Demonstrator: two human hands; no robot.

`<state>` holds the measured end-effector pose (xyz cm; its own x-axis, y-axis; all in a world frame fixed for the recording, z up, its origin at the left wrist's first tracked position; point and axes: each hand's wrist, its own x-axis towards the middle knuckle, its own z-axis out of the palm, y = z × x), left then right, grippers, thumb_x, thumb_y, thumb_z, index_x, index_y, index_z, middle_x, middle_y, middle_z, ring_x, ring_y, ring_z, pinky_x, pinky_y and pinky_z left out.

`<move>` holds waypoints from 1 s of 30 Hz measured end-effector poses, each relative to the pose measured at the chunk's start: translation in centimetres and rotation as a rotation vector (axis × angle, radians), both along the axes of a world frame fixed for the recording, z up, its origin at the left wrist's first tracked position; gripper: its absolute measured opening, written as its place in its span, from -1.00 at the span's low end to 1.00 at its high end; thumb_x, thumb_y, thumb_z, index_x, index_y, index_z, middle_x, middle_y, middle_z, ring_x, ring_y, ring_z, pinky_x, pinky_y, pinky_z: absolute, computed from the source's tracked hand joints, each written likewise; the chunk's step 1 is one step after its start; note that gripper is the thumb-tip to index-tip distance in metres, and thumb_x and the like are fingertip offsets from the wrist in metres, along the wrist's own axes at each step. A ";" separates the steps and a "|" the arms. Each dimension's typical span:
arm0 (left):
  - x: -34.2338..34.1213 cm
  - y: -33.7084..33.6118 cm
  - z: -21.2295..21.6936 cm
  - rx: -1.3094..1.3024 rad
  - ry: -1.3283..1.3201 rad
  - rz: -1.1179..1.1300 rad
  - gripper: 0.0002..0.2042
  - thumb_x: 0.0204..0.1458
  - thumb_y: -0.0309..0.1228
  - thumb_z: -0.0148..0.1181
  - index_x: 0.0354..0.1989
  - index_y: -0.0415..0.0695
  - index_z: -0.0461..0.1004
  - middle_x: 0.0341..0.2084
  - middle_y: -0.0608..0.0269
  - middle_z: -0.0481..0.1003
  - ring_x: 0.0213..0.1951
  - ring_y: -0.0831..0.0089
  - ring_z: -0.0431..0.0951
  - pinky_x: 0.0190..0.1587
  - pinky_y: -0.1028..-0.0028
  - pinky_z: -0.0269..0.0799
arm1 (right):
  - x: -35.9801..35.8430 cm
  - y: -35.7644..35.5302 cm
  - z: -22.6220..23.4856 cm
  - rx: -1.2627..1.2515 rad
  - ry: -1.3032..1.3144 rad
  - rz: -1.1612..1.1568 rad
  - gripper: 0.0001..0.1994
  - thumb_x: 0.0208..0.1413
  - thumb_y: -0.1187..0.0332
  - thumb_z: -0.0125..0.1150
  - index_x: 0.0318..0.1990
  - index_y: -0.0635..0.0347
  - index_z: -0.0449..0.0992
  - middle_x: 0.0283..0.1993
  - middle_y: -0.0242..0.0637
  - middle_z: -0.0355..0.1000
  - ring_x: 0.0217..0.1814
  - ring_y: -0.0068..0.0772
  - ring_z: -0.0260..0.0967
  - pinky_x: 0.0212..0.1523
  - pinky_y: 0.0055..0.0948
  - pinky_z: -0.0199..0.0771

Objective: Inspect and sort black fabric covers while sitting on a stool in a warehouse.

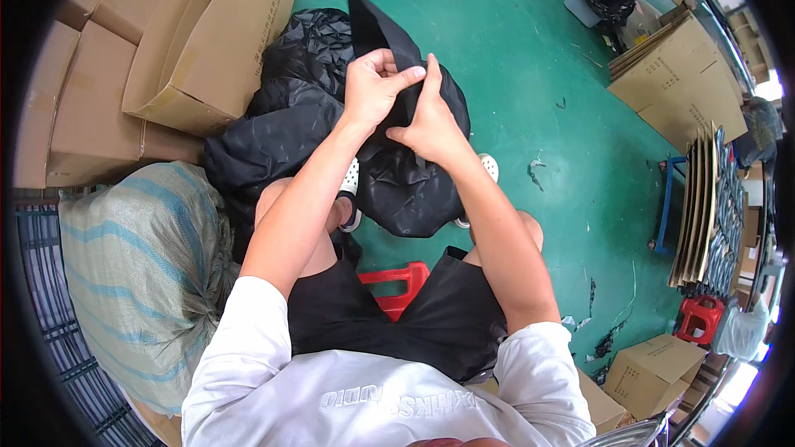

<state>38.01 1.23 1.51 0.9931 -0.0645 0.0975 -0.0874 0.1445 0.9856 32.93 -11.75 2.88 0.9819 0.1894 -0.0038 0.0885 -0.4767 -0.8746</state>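
Observation:
A thin black sheet of material (373, 25), perhaps fabric, is held up in front of me, its pointed corner rising toward the far side. My left hand (374, 93) pinches its folded edge between thumb and bent fingers. Against the right side of the same piece, my right hand (429, 120) has its index finger stretched up by the left thumb tip. Its own thumb crosses the hanging part lower down, and its other fingers are mostly hidden. Below both hands sits a rounded, shiny black bundle (410, 194), between my feet.
Black plastic bags (290, 128) lie left of the bundle, beside open cardboard boxes (224, 41). A striped woven sack (145, 273) bulges near my left leg. I sit on a red stool (402, 281). Flattened cardboard (679, 74) and a blue cart (669, 203) stand right on the green floor.

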 end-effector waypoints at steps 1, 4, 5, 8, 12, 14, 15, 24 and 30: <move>0.3 -0.3 0.0 0.036 -0.035 0.062 -0.82 -0.11 -0.54 0.46 -0.43 -0.22 0.52 -0.57 0.42 0.50 -0.51 0.74 0.41 -0.48 0.66 0.31 | 0.0 0.1 -0.7 -0.095 -0.093 -0.015 0.24 -0.26 0.45 0.45 0.41 0.36 -0.52 0.34 0.45 0.01 0.37 0.32 0.11 0.35 -0.16 0.17; 0.8 -0.2 0.2 -0.017 -0.018 0.151 -0.70 -0.13 -0.48 0.51 -0.57 -0.11 0.39 -0.66 0.59 0.31 -0.58 0.80 0.19 -0.54 0.67 0.11 | 0.2 -0.5 -1.1 -0.083 -0.129 -0.056 -0.21 -0.07 0.47 0.29 0.30 0.41 -0.03 0.08 0.34 0.32 0.20 0.25 0.30 0.18 -0.12 0.33; 1.0 0.4 0.3 -0.046 0.005 0.158 -0.71 -0.13 -0.46 0.52 -0.56 -0.11 0.39 -0.66 0.59 0.32 -0.58 0.81 0.19 -0.54 0.67 0.12 | 0.7 -0.5 -0.6 -0.047 -0.088 -0.038 -0.43 -0.01 0.50 0.23 0.19 0.42 0.24 -0.10 0.26 0.46 0.06 0.23 0.43 0.05 -0.08 0.43; 1.8 1.3 0.7 -0.200 0.136 0.105 -0.79 -0.08 -0.47 0.48 -0.43 -0.15 0.48 -0.57 0.48 0.47 -0.52 0.75 0.39 -0.43 0.69 0.30 | 2.2 -2.6 -0.8 0.102 0.021 0.085 -0.80 0.18 0.35 0.15 -0.24 0.37 0.46 -0.43 -0.07 0.44 -0.37 -0.22 0.41 -0.28 -0.26 0.37; 2.1 3.4 1.7 -0.356 0.334 -0.058 -0.80 -0.06 -0.48 0.45 -0.30 -0.15 0.54 -0.43 0.38 0.56 -0.44 0.65 0.53 -0.34 0.67 0.44 | 2.7 -3.8 -1.0 0.565 0.171 -0.006 -0.78 0.34 0.38 -0.01 -0.03 0.33 0.49 -0.17 -0.41 0.52 -0.16 -0.66 0.38 -0.06 -0.55 0.38; 2.1 4.6 2.5 -0.358 0.304 -0.093 -0.79 -0.07 -0.58 0.41 -0.27 -0.12 0.52 -0.45 0.42 0.53 -0.45 0.65 0.52 -0.37 0.66 0.43 | 2.6 -4.2 -0.1 0.755 0.189 -0.075 -0.76 0.33 0.40 -0.02 0.02 0.33 0.48 -0.11 -0.33 0.54 -0.11 -0.58 0.45 -0.02 -0.55 0.42; 2.5 5.9 2.4 -0.357 0.269 -0.138 -0.77 -0.08 -0.62 0.39 -0.26 -0.12 0.52 -0.47 0.43 0.52 -0.45 0.65 0.52 -0.38 0.66 0.44 | 2.5 -4.5 0.6 0.862 0.250 -0.135 -0.76 0.33 0.41 -0.03 0.01 0.33 0.48 -0.11 -0.29 0.55 -0.11 -0.50 0.49 -0.02 -0.51 0.47; 2.9 9.8 2.8 -0.357 0.084 -0.079 -0.64 -0.12 -0.77 0.25 -0.14 -0.13 0.47 -0.32 0.39 0.48 -0.32 0.62 0.53 -0.23 0.59 0.49 | 3.4 -9.6 0.7 1.348 0.218 -0.196 -0.74 0.26 0.43 -0.05 0.03 0.36 0.40 0.05 -0.10 0.47 0.09 -0.20 0.44 0.20 -0.21 0.39; 2.2 7.4 1.8 0.724 -0.244 0.625 -0.67 -0.16 -0.52 0.42 -0.18 -0.18 0.50 -0.29 0.35 0.48 -0.30 0.53 0.49 -0.20 0.52 0.43 | 3.1 -8.3 1.5 1.341 0.124 -0.219 -0.70 0.26 0.42 -0.07 0.04 0.39 0.43 0.05 -0.14 0.48 0.06 -0.30 0.44 0.14 -0.32 0.40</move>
<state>40.22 8.62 3.29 0.8264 0.3402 0.4486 -0.1555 -0.6279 0.7626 36.04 -20.08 4.41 0.9987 -0.0407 -0.0317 0.0091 0.7433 -0.6688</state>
